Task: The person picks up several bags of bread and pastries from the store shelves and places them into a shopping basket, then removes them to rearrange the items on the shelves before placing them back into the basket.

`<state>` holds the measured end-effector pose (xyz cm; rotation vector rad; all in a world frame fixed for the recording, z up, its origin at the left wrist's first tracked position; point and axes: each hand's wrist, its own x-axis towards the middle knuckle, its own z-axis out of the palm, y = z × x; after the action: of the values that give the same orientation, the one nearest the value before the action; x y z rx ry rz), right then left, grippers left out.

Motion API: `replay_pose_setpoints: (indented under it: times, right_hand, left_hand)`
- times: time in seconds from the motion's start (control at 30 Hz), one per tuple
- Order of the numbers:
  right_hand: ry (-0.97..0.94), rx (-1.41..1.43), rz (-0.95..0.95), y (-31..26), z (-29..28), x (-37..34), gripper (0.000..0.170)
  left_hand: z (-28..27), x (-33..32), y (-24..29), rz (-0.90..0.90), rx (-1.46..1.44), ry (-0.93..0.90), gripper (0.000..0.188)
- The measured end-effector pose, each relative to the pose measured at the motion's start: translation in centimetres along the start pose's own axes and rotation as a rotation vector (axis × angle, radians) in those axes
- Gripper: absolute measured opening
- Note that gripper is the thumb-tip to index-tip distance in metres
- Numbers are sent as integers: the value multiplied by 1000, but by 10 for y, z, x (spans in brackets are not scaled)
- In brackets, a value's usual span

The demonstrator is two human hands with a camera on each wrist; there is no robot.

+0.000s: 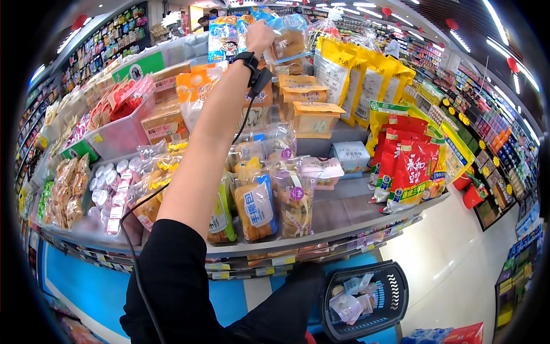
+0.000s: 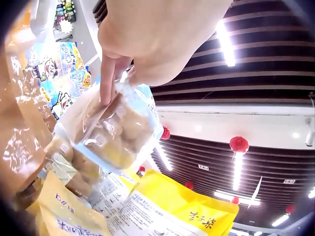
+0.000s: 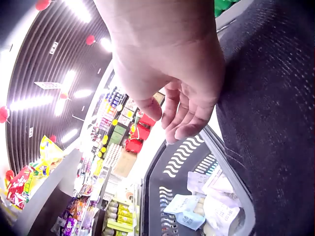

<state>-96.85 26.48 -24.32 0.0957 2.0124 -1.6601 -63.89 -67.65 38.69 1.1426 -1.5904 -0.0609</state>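
Head view: our left hand (image 1: 260, 37) is narrow, fingertips pinching the top of a blue-and-clear bag (image 1: 290, 43) at the far side of the display shelf (image 1: 352, 195). Blue cartoon packs (image 1: 222, 40) sit just left of it, tall yellow bags (image 1: 372, 80) to the right, orange-topped packs (image 1: 314, 114) nearer. Red pouches (image 1: 409, 172) stand near right. Our left forearm (image 1: 209, 137) cuts across the middle, hiding part of the near rows. Basket (image 1: 403, 298) is low on the near right, small packs (image 1: 350, 301) inside. Right hand (image 3: 170, 64) hangs by its rim, fingers loosely bent, nothing seen in the grip. The bag itself: shiny clear film, light-blue edging, brown, bread-like pieces showing through, film creased under our fingers, bag tilted in the left wrist view. Can't read its label.
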Motion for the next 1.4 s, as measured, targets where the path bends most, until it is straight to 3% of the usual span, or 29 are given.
replay_pose_setpoints:
  times: [0.13, 0.2, 0.23, 0.37, 0.47, 0.5, 0.6, 0.63, 0.73, 0.87, 0.9, 1.0, 1.03, 1.07, 1.13, 1.17, 1.2, 1.23, 1.27, 1.3, 1.37, 1.4]
  right_hand:
    - [-26, -17, -12, -1, -8, 1, 30]
    - [-25, -25, -23, -13, -3, 7, 29]
    - [-30, -30, -31, -23, 2, 7, 29]
    - [-68, -55, -96, -60, 20, 13, 27]
    - [-88, -81, -143, -76, 19, 12, 26]
    - [-96, -89, -156, -79, 19, 12, 25]
    - [-116, -112, -210, -81, 18, 11, 24]
    - [-120, -113, -215, -80, 16, 9, 24]
    - [-81, -46, -143, -96, 25, 3, 22]
    - [11, 130, 43, -115, 42, -34, 20]
    - [-28, 43, -32, -105, 38, -31, 20]
    - [-51, 95, -19, -82, 27, -21, 21]
    - [-60, 170, 56, -76, 23, -17, 24]
    - [30, 210, 86, -69, 24, -10, 21]
    - [220, 303, 132, -63, 34, 6, 30]
    - [122, 271, 160, -61, 25, 6, 33]
    - [95, 281, 148, -57, 20, 8, 30]
    - [87, 284, 153, -53, 16, 11, 28]
    - [96, 297, 104, -49, 13, 9, 27]
    - [62, 291, 84, -48, 10, 11, 26]
    - [139, 288, 13, -76, 33, -8, 20]
    - [119, 264, -20, -82, 36, -5, 19]
  left_hand:
    - [13, 15, -18, -15, -74, -263, 33]
    - [11, 20, -17, -120, -159, -581, 27]
    - [4, 15, -4, -190, -149, -619, 26]
    - [11, 22, 6, -43, 351, -760, 52]
    - [-2, -6, 20, -172, 340, -597, 73]
    - [9, 17, -3, -193, 320, -679, 95]
    - [14, 22, -13, -137, 57, -765, 105]
    - [25, 28, -24, -78, 69, -758, 110]
    - [43, 35, -44, -118, 40, -745, 104]
    - [42, 33, -39, 71, 268, -621, 91]
    - [37, 29, -37, 158, 256, -620, 83]
    - [38, 35, -39, 224, 301, -641, 73]
    - [37, 27, -34, 296, 316, -548, 60]
    - [31, 21, -31, 294, 257, -482, 58]
    - [20, 12, -10, 300, 121, -343, 54]
    - [34, 32, -21, 336, 105, -215, 56]
    - [24, 29, -5, 366, 101, -55, 57]
    - [-7, 5, 36, 403, 162, 35, 42]
    - [-10, 25, 36, 421, 63, 51, 35]
    - [-31, -2, 76, 365, -176, 167, 24]
    - [-76, -30, 128, 698, -89, 83, 24]
    - [-94, -56, 157, 860, -183, 34, 28]
